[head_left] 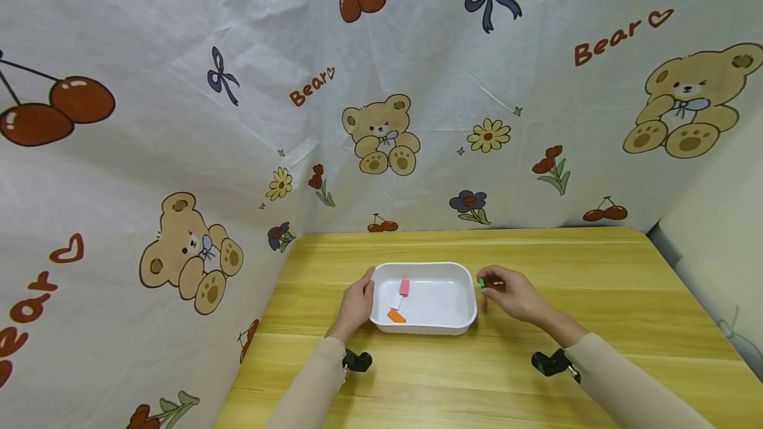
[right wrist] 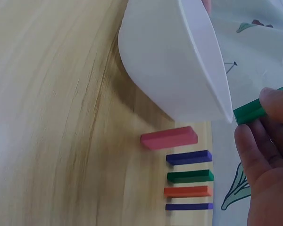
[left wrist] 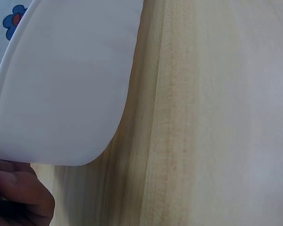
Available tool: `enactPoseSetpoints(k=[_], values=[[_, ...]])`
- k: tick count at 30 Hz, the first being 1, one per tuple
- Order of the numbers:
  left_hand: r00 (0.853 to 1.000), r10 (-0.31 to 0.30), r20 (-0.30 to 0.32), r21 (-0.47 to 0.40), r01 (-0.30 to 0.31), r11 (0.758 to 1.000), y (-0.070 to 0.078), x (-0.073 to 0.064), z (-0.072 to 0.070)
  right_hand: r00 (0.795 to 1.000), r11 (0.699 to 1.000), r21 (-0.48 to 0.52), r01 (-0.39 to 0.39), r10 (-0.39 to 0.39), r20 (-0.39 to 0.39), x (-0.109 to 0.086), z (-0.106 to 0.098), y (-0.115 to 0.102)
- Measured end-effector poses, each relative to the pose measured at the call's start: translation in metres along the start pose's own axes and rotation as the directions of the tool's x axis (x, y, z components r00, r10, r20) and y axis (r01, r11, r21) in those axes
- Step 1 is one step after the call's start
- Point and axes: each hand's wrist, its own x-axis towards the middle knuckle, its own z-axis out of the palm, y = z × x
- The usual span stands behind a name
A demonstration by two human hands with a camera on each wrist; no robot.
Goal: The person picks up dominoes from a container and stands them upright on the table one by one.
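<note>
A white plastic tray (head_left: 429, 330) stands on the table; inside lie a pink block (head_left: 405, 287), a white block (head_left: 397, 301) and an orange block (head_left: 396, 316). My left hand (head_left: 357, 303) grips the tray's left end, and its curled fingers (left wrist: 26, 193) show under the tray's corner in the left wrist view. Just beyond the right end, my right hand (head_left: 511, 293) pinches a green block (right wrist: 250, 111) between thumb and fingers, close to the rim. Below it on the table, a row begins with another pink block (right wrist: 170, 138).
Past that pink block the row holds a purple block (right wrist: 188, 157), a second green block (right wrist: 190, 176), another orange block (right wrist: 187, 191) and a thin purple block (right wrist: 188, 206). A printed cloth (head_left: 441, 85) hangs behind the wooden table (head_left: 441, 382) and along its left side.
</note>
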Motion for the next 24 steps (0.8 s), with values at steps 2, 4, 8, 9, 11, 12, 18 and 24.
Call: enactPoseSetpoints(k=[2, 4, 8, 9, 11, 12, 18, 24], values=[[1.0, 0.005, -0.003, 0.004, -0.005, 1.0, 0.0, 0.0, 0.0, 1.0, 1.0, -0.006, -0.003, 0.003, -0.014, -0.002, -0.001, 0.003], [1.0, 0.009, -0.004, 0.004, -0.009, 1.0, 0.0, 0.0, 0.0, 1.0, 1.0, -0.007, -0.004, 0.004, -0.025, -0.004, -0.003, 0.006], [1.0, 0.01, -0.002, -0.003, -0.01, 1.0, -0.002, 0.001, 0.001, 0.999, 1.0, -0.013, -0.007, 0.007, -0.039, -0.008, -0.004, 0.012], [1.0, 0.015, -0.004, -0.002, -0.015, 1.0, -0.002, 0.001, 0.001, 0.999, 1.0, -0.017, -0.009, 0.008, -0.041, -0.009, -0.004, 0.014], [1.0, 0.009, -0.004, -0.012, -0.01, 1.0, -0.001, 0.001, 0.0, 0.999, 0.999, -0.027, -0.024, 0.023, -0.048, -0.01, -0.004, 0.017], [1.0, 0.011, -0.004, -0.014, -0.011, 1.0, 0.0, 0.0, 0.0, 0.998, 0.999, -0.033, -0.034, 0.032, -0.052, -0.01, -0.004, 0.018], [1.0, 0.002, 0.001, -0.021, -0.002, 1.0, 0.004, -0.002, -0.002, 0.994, 0.997, -0.029, -0.076, 0.074, -0.079, -0.014, -0.001, 0.027], [1.0, 0.002, 0.003, -0.021, -0.002, 1.0, 0.006, -0.002, -0.003, 0.988, 0.994, -0.01, -0.109, 0.107, -0.112, -0.017, 0.004, 0.033]])
